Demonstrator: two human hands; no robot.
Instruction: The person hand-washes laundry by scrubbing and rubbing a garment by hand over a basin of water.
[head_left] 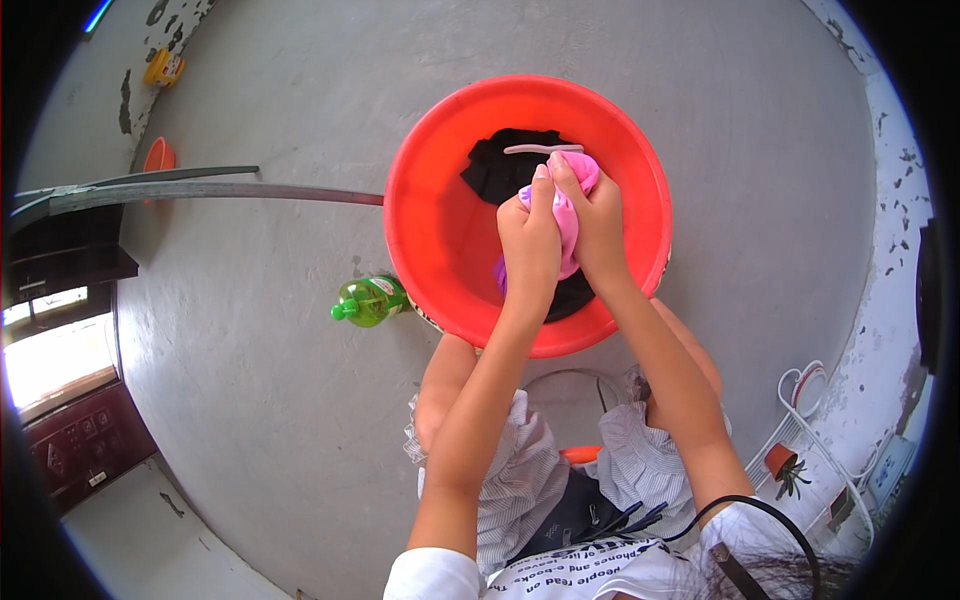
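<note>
A big red plastic basin [430, 220] stands on the grey concrete floor in front of my knees. Inside it lies a black garment [500, 170]. Both my hands are over the basin, pressed together around a pink cloth [567, 215]. My left hand [530, 240] grips the cloth from the left and my right hand [595, 215] grips it from the right, fingers curled over its top. Part of the pink cloth hangs down between my wrists.
A green plastic bottle [368, 300] lies on its side by the basin's left rim. A long metal bar [200, 190] runs in from the left. An orange object [158, 155] and a yellow toy [163, 68] sit far left. A white wire rack [810, 420] stands at right.
</note>
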